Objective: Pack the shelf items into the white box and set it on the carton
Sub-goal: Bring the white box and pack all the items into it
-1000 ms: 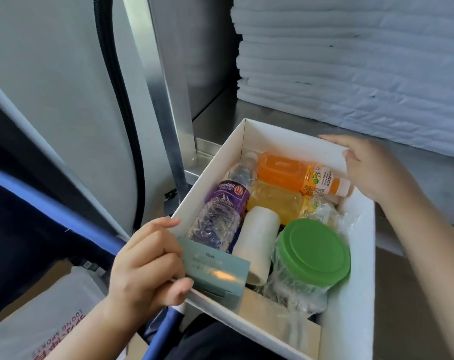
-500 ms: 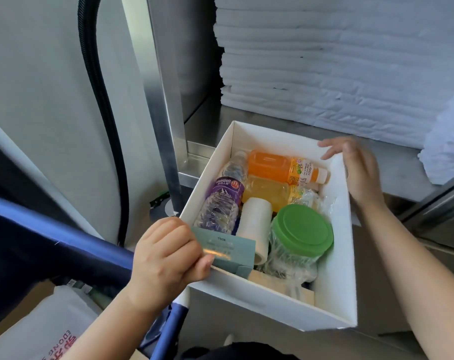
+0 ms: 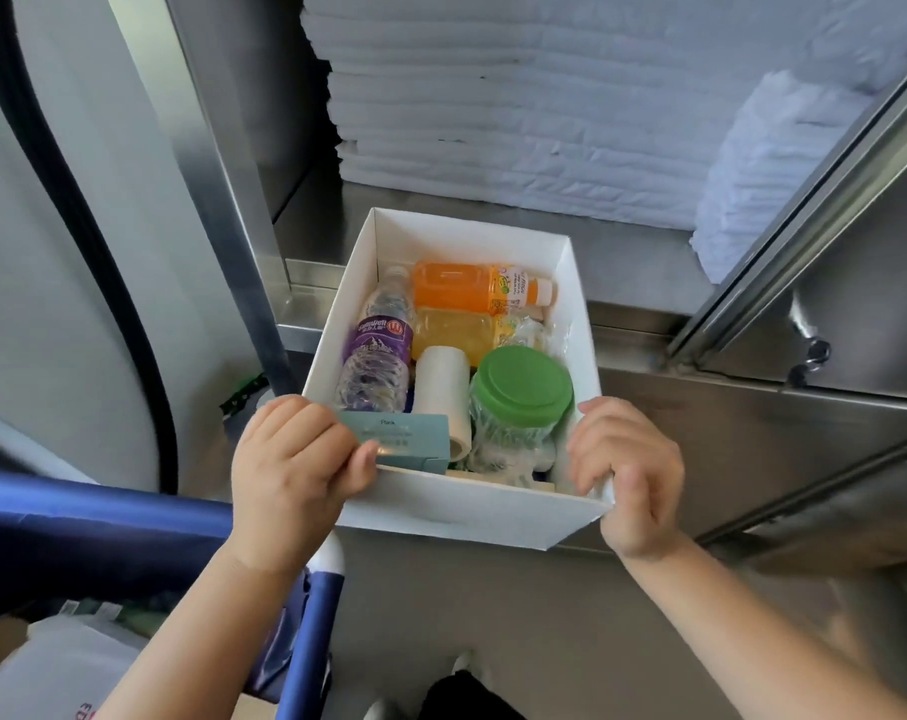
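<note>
Stainless steel panels frame a steel shelf (image 3: 623, 252), where folded white linens (image 3: 545, 122) are stacked high at the back. At the shelf's front edge sits the white box (image 3: 467, 517), its near end jutting out past the ledge toward the person.

Both hands grasp that near end. The left hand (image 3: 290, 470) curls over the near-left corner, thumb pressed on a small teal carton (image 3: 410, 439) that lies along the near wall inside. The right hand (image 3: 628, 475) closes on the near-right corner, fingers folded over the rim; motion blur there makes it hard to tell how far they reach inside.

Inside the box, 2 juice bottles lie on their sides at the far end: an orange juice bottle (image 3: 472, 287) and, just nearer, a yellow juice bottle (image 3: 456, 332). A water bottle (image 3: 378, 356) with a purple label lies along the left wall. A white roll (image 3: 441, 387) lies between it and a clear jar with a green lid (image 3: 519, 387), which stands upright toward the right.

Below left, a blue bar (image 3: 93, 532) crosses the view, with a white bag (image 3: 51, 672) under it.
</note>
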`<state>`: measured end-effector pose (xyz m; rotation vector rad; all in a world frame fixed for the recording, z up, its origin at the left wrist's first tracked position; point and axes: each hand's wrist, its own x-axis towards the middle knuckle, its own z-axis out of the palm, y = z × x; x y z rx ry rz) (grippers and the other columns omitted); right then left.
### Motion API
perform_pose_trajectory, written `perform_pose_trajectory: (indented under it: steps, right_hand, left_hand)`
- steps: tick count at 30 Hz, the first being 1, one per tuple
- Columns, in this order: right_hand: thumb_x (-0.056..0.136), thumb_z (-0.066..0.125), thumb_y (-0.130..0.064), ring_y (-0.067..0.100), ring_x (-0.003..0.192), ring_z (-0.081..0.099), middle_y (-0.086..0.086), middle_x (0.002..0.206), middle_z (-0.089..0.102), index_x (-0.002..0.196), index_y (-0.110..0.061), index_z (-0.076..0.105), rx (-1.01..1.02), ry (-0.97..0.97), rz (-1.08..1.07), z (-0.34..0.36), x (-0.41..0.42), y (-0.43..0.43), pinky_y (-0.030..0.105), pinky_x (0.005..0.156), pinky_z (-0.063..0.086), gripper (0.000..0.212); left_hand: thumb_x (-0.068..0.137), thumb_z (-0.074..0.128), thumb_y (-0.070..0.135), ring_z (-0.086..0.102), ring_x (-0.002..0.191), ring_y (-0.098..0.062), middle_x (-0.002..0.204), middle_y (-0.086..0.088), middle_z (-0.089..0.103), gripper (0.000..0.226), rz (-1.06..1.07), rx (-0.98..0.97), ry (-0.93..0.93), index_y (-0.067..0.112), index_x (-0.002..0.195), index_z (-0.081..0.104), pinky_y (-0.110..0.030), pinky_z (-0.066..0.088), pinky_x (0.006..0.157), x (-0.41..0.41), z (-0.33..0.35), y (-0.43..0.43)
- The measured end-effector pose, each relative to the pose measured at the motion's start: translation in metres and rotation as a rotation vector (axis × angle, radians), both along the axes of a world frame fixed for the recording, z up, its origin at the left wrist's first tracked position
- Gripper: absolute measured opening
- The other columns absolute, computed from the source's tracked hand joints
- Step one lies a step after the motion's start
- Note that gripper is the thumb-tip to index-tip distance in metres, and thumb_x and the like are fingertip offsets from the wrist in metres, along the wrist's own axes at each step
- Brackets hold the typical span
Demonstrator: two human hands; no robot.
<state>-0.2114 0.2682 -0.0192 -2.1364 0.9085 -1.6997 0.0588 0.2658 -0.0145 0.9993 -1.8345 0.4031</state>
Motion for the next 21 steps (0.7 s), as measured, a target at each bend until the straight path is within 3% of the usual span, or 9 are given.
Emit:
perform_pose_trajectory:
  steps: [4,8,12,14,16,18,19,21]
  right_hand:
    - [0.097,0.036,-0.039,0.019,0.054,0.048,0.003,0.052,0.05,0.045,-0.004,0.049,-0.131,0.175,-0.121,-0.011,0.002,0.018,0.037,0.079,0.042,0.064]
    - [0.093,0.044,-0.022,0.019,0.047,0.032,0.005,0.044,0.032,0.039,-0.009,0.034,-0.285,0.22,-0.222,-0.004,0.009,0.01,0.035,0.054,0.034,0.056]
    - [0.092,0.046,-0.021,0.017,0.05,0.024,0.003,0.047,0.024,0.043,-0.012,0.026,-0.295,0.209,-0.215,0.0,0.01,0.008,0.032,0.053,0.026,0.054]
    - [0.092,0.047,-0.021,0.017,0.051,0.022,0.003,0.048,0.023,0.044,-0.012,0.025,-0.287,0.214,-0.212,0.002,0.011,0.008,0.031,0.055,0.025,0.053]
    - [0.092,0.048,-0.02,0.017,0.052,0.022,0.003,0.048,0.023,0.044,-0.011,0.025,-0.281,0.21,-0.213,0.002,0.012,0.006,0.03,0.056,0.024,0.053]
    - [0.092,0.047,-0.019,0.017,0.052,0.022,0.004,0.047,0.023,0.044,-0.011,0.025,-0.278,0.188,-0.212,0.001,0.013,0.006,0.03,0.056,0.024,0.053]
    - [0.092,0.047,-0.018,0.018,0.051,0.022,0.004,0.047,0.023,0.044,-0.012,0.024,-0.275,0.168,-0.216,0.0,0.013,0.006,0.031,0.055,0.025,0.053]
    - [0.091,0.047,-0.014,0.018,0.052,0.023,0.004,0.049,0.022,0.044,-0.012,0.025,-0.258,0.114,-0.247,-0.001,0.015,0.009,0.031,0.055,0.027,0.052]
  left_hand:
    - [0.101,0.036,0.029,0.028,0.059,-0.023,0.053,-0.011,0.038,0.042,-0.003,-0.036,0.007,0.012,0.063,0.04,-0.03,0.026,0.058,-0.005,0.002,0.003]
    - [0.101,0.035,0.032,0.032,0.061,-0.024,0.054,-0.012,0.039,0.057,0.04,-0.002,0.069,0.003,0.053,0.045,-0.031,0.032,0.059,-0.007,-0.003,0.006]
    - [0.096,0.046,0.03,0.043,0.072,-0.022,0.073,0.002,0.047,0.054,0.075,0.086,0.245,0.0,0.05,0.047,-0.024,0.042,0.088,-0.01,-0.007,0.011]
    - [0.091,0.052,0.027,0.048,0.079,-0.015,0.08,0.003,0.053,0.047,0.069,0.135,0.378,0.002,0.051,0.047,-0.032,0.044,0.094,-0.011,-0.009,0.014]
    - [0.094,0.05,0.031,0.049,0.077,-0.014,0.075,0.0,0.053,0.052,0.072,0.108,0.382,0.003,0.05,0.048,-0.033,0.045,0.095,-0.011,-0.011,0.014]
    - [0.098,0.042,0.028,0.039,0.065,-0.019,0.061,-0.007,0.046,0.058,0.089,0.043,0.263,0.002,0.046,0.044,-0.032,0.048,0.088,-0.01,-0.008,0.013]
    - [0.099,0.039,0.025,0.035,0.06,-0.021,0.054,-0.01,0.041,0.06,0.1,0.009,0.202,0.002,0.044,0.041,-0.033,0.049,0.077,-0.011,-0.005,0.011]
    - [0.099,0.036,0.02,0.031,0.052,-0.023,0.047,-0.009,0.036,0.059,0.123,-0.05,0.116,0.003,0.042,0.038,-0.031,0.037,0.052,-0.011,0.003,0.005]
